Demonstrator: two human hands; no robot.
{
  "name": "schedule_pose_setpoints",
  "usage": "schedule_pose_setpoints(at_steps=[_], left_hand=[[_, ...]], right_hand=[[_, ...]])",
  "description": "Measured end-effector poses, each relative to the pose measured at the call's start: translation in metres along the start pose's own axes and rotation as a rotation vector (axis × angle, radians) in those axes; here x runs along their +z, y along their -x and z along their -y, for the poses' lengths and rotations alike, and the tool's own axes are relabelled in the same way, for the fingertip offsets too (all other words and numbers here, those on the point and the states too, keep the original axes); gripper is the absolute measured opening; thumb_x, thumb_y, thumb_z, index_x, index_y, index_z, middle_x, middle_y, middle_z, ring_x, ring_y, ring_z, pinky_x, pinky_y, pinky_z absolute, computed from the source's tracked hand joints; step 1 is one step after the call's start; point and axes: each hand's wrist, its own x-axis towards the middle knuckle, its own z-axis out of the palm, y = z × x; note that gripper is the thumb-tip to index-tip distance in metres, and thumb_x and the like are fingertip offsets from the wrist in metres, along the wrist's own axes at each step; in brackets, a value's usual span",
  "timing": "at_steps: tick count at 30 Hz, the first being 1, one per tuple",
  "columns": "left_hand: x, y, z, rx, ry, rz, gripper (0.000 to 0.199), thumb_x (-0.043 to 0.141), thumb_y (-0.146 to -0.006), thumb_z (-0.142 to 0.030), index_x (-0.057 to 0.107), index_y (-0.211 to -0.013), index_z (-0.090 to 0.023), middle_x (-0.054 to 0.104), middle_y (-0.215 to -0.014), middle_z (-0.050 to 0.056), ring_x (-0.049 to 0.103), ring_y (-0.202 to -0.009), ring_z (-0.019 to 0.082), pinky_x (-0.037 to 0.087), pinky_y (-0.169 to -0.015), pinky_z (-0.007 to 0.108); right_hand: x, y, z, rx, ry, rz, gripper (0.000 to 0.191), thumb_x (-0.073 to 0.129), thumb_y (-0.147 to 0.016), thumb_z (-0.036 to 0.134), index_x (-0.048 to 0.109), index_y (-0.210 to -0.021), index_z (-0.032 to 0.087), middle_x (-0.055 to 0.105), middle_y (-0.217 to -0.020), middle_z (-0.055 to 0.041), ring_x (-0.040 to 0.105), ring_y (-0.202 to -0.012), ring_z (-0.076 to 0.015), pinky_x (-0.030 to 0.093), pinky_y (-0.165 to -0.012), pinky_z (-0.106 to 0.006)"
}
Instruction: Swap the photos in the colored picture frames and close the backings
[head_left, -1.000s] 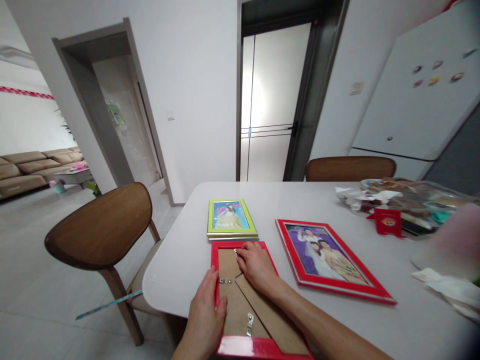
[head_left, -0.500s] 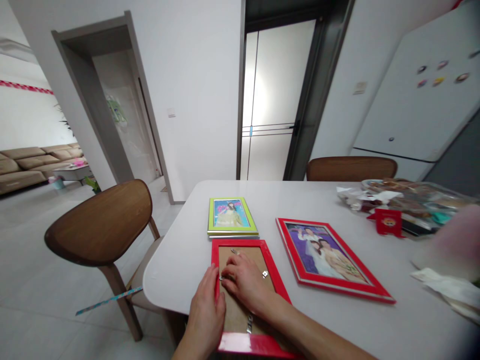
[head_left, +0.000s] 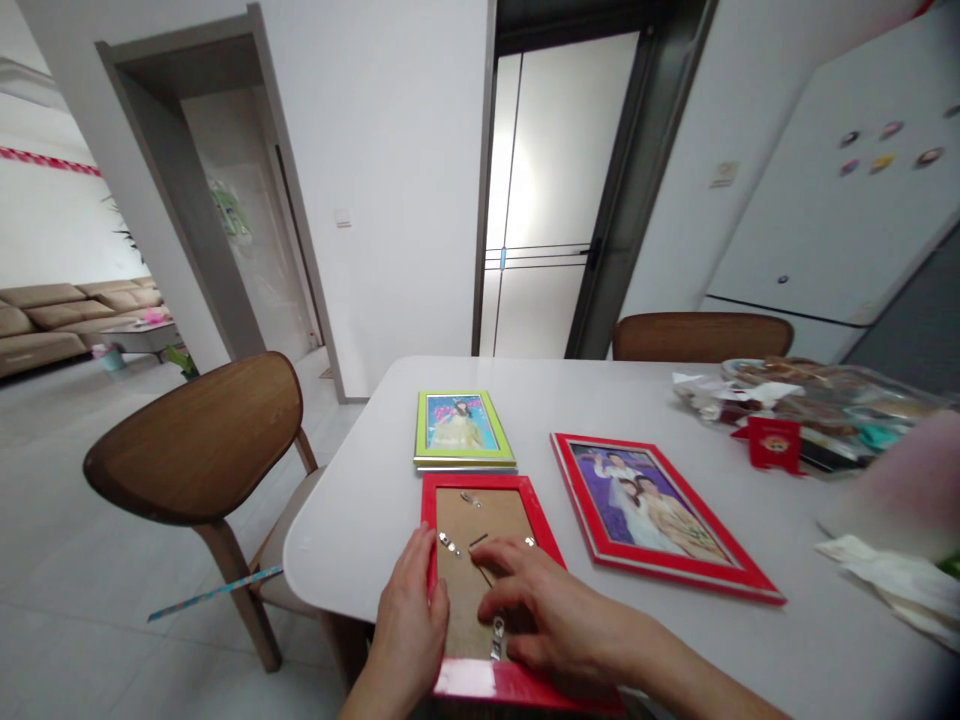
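Note:
A red picture frame (head_left: 478, 482) lies face down at the table's near edge, its brown backing board (head_left: 463, 580) showing with small metal clips (head_left: 448, 543) on it. My left hand (head_left: 409, 615) rests along the frame's left side, thumb apart from the fingers. Over the lower right of the backing is my right hand (head_left: 547, 610), fingers spread and bent, with nothing visible between them. Beyond lies a yellow-green frame (head_left: 463, 430) with a photo of a person in a gown. To the right, another red frame (head_left: 667, 515) lies photo side up.
The white table (head_left: 337, 530) has plastic packaging (head_left: 847, 395), a small red card (head_left: 775, 443) and white tissue (head_left: 889, 580) on its right side. One wooden chair (head_left: 202, 440) stands at the left, another (head_left: 701, 338) at the far side.
My right hand has moved from the frame's upper left down to the right, and its fingers have spread. The left clip is now uncovered. My left hand stays at the frame's left side.

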Motion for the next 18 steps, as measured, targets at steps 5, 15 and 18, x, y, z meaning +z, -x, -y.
schedule_pose_setpoints(at_steps=[5, 15, 18], left_hand=[[0.0, -0.001, 0.0, 0.011, -0.045, 0.002, 0.045, 0.041, -0.071, -0.012, 0.044, -0.116, -0.01, 0.045, -0.124, 0.012, 0.04, -0.115, 0.02, 0.03, -0.098, 0.036], [-0.001, 0.001, -0.002, -0.016, -0.021, 0.013, 0.045, 0.042, -0.073, -0.016, 0.042, -0.118, -0.01, 0.044, -0.125, 0.012, 0.039, -0.115, 0.02, 0.028, -0.099, 0.036], [-0.005, -0.001, -0.007, -0.039, 0.019, 0.033, 0.045, 0.044, -0.074, -0.021, 0.043, -0.117, -0.011, 0.046, -0.123, 0.012, 0.041, -0.113, 0.02, 0.029, -0.098, 0.037]], right_hand=[[0.011, 0.008, 0.005, 0.034, 0.005, -0.039, 0.015, 0.059, -0.065, 0.02, 0.066, -0.075, 0.026, 0.049, -0.112, -0.0014, 0.034, -0.112, -0.0208, 0.021, -0.096, -0.038], [0.015, 0.003, -0.006, 0.307, 0.09, -0.299, 0.033, 0.054, -0.062, 0.021, 0.057, -0.095, 0.019, 0.053, -0.091, -0.0062, 0.049, -0.084, -0.018, 0.038, -0.075, -0.028], [0.008, 0.001, -0.003, 0.309, 0.071, -0.355, 0.036, 0.052, -0.059, 0.016, 0.057, -0.094, 0.019, 0.053, -0.09, -0.0062, 0.049, -0.084, -0.0177, 0.038, -0.075, -0.027]])
